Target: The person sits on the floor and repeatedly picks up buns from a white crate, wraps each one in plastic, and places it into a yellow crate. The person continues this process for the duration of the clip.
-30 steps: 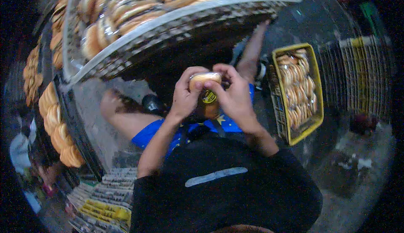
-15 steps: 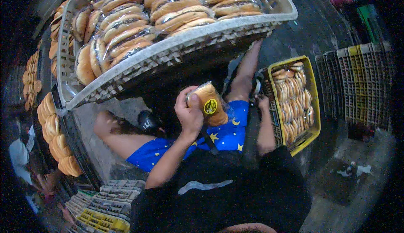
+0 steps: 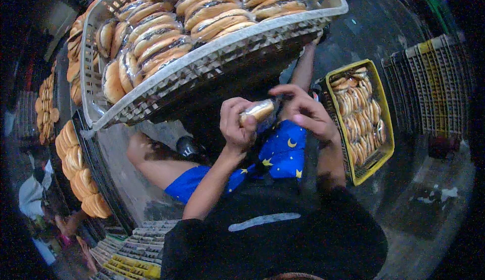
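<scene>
My left hand [image 3: 237, 126] is closed around a bread bun [image 3: 260, 110] in clear plastic wrap, held above my lap with its narrow side facing up. Close to the bun's right end is my right hand [image 3: 309, 114], slightly blurred. Its index finger reaches toward the wrap while the thumb stands apart, and I see nothing gripped in it. Whether a fingertip touches the wrap is hard to tell. Ahead of both hands, a white plastic crate [image 3: 222, 48] holds rows of wrapped buns [image 3: 214, 9] with dark filling.
On my right stands a yellow crate [image 3: 375, 171] full of filled buns [image 3: 358, 113]. Unwrapped buns [image 3: 81, 174] are lined up along a dark edge at left. Stacked crates stand at far right [image 3: 429, 88] and lower left [image 3: 134, 249]. Another person [image 3: 43, 194] is at far left.
My right hand has come up from beside the yellow crate to the wrapped bun. The left hand has turned the bun, so its round yellow label no longer shows.
</scene>
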`<state>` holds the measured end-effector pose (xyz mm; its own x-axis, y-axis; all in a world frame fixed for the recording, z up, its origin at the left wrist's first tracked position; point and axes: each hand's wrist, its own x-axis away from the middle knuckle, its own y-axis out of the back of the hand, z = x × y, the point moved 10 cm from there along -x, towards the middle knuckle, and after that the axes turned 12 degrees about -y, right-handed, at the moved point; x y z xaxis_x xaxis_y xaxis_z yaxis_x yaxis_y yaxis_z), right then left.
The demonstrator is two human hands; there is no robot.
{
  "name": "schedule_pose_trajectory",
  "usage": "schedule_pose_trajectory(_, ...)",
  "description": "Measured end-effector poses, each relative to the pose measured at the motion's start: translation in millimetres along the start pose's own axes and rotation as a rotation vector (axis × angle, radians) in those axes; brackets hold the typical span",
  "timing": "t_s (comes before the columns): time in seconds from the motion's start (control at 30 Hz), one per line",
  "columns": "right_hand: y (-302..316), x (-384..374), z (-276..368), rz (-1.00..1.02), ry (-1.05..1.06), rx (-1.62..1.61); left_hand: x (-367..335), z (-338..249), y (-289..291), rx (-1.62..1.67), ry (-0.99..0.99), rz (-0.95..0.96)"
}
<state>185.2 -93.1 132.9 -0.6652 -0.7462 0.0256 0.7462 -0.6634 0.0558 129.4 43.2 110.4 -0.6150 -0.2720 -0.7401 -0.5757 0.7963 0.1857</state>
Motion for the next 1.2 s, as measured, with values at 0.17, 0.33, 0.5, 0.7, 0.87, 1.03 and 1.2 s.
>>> schedule_pose_trajectory(0.17,-26,-61,-4,0.127,-0.328,0.383,-24,-44,21,0.065,-0.331,-0.016)
schedule_pose_trajectory(0.33,-18,-85,-63,-0.01,-0.462,0.53,-35,-21,24,0.222,-0.073,-0.111)
schedule_pose_trajectory(0.5,-29,-69,33,-0.159,-0.14,-0.079,-94,-26,33,-0.006,0.114,-0.009)
schedule_pose_trajectory(0.7,39,-53,27,-0.421,-0.088,-0.097,-272,-45,5,-0.025,-0.379,-0.132)
schedule_pose_trajectory(0.87,45,-29,-43,-0.224,-0.197,-0.337,-365,50,-145,-0.335,-0.808,0.256)
schedule_pose_trajectory(1.03,67,22,-126,-0.357,-0.459,-0.408,-377,231,-243,-0.454,-0.468,0.873)
schedule_pose_trajectory(1.2,86,48,-152,-0.475,-0.564,-0.415,-360,255,-238,-0.863,-0.375,0.621)
